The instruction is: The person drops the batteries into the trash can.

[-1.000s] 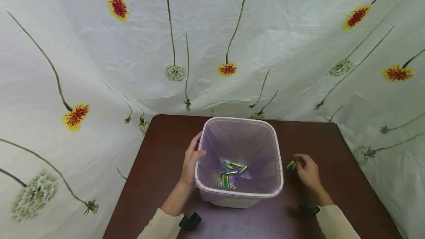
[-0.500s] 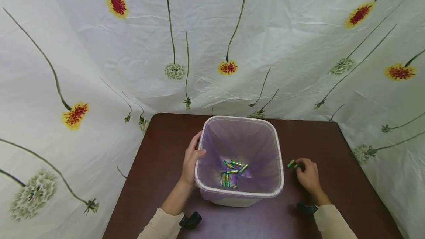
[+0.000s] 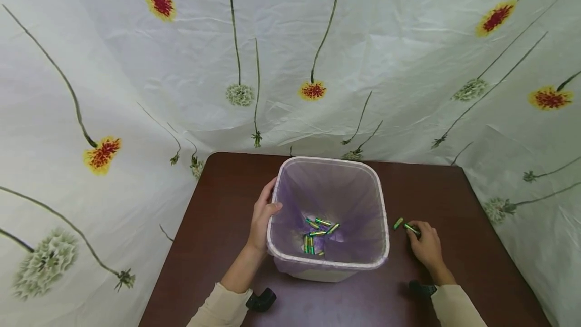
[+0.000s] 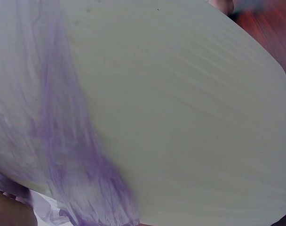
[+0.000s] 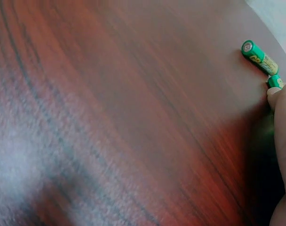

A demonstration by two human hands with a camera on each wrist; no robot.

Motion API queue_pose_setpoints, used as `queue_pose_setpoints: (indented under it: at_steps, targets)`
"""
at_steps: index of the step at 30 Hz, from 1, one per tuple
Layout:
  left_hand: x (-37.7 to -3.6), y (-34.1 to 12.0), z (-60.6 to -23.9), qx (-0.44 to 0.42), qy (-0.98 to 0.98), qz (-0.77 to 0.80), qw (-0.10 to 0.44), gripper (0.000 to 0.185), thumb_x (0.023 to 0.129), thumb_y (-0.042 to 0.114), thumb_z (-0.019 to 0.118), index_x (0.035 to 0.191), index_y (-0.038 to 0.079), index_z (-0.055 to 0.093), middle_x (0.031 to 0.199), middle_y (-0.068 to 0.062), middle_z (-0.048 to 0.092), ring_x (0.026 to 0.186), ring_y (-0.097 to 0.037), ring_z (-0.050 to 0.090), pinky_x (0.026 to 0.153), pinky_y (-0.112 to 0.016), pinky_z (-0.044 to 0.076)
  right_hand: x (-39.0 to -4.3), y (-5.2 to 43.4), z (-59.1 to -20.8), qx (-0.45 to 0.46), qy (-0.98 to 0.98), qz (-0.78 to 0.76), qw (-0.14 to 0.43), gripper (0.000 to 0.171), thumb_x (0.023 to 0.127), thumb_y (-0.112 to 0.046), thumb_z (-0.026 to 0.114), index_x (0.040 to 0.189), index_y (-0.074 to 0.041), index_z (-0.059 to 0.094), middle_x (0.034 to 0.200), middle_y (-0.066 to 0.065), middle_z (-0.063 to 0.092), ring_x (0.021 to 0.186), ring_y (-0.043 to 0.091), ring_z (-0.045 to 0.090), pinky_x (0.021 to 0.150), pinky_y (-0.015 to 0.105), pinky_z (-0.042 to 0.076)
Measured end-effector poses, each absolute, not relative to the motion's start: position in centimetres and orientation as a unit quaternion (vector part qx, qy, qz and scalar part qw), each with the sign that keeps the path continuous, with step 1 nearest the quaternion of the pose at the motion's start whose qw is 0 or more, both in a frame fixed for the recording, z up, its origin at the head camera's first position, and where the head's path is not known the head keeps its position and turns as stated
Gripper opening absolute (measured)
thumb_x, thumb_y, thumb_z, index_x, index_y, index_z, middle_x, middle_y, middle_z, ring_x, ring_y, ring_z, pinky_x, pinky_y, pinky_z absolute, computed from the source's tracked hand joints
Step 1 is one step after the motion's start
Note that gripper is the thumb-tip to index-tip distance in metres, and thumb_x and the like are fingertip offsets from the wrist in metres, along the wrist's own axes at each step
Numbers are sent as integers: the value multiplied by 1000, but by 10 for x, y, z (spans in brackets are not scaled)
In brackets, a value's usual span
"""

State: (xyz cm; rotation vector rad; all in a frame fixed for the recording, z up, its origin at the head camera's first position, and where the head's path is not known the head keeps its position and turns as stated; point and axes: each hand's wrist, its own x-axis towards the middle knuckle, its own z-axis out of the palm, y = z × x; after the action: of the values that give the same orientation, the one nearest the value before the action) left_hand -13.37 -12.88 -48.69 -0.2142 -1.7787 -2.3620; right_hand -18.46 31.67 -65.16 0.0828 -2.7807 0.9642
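A whitish bin [image 3: 320, 275] lined with a thin purple bag stands on the table, its mouth facing up toward the head camera. My left hand [image 3: 262, 221] grips its left rim, thumb over the edge and fingers outside. Several green-and-gold batteries [image 3: 317, 233] lie on the bin's floor. Right of the bin, my right hand [image 3: 425, 246] pinches one battery [image 3: 411, 229] between thumb and fingers, low at the tabletop. Another battery [image 3: 398, 223] lies just left of it; the right wrist view shows this loose battery [image 5: 259, 57] close to the pinched one's end [image 5: 274, 82].
The dark reddish-brown table [image 3: 227, 201] has rounded back corners. A white cloth [image 3: 190, 64] printed with flowers hangs behind it and along both sides. Each wrist wears a dark band, such as the black one [image 3: 260, 300] at the left.
The right hand has closed its fingers on one of the two loose batteries and drawn it slightly right, away from the other. The left hand keeps its grip on the bin.
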Motion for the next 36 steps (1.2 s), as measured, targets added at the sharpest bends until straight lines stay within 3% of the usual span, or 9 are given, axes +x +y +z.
queue_pose_setpoints:
  at_steps: [12,24,36]
  targets:
    - [-135,-131,-485,-67,-598,-793,93,69,89,7,43,157,-1,37,154,-22,43,129,-32,47,103,-32,44,-193,320,-638,37,-934,340,105,20,101,-9,66,113,7,68,101,21,65,85,34,62,71,46,48]
    - [-134,-131,-485,-68,-602,-790,92,68,89,8,44,156,-4,37,153,-24,43,128,-29,47,103,-30,42,-199,325,-601,25,-933,332,140,22,102,-15,67,112,4,69,103,24,67,90,41,66,70,52,51]
    - [-133,-130,-486,-73,-606,-788,84,68,90,9,43,157,-3,35,154,-24,42,129,-32,46,102,-31,43,-202,318,-570,81,-931,318,159,16,104,-12,63,112,1,69,99,17,72,85,32,67,65,42,51]
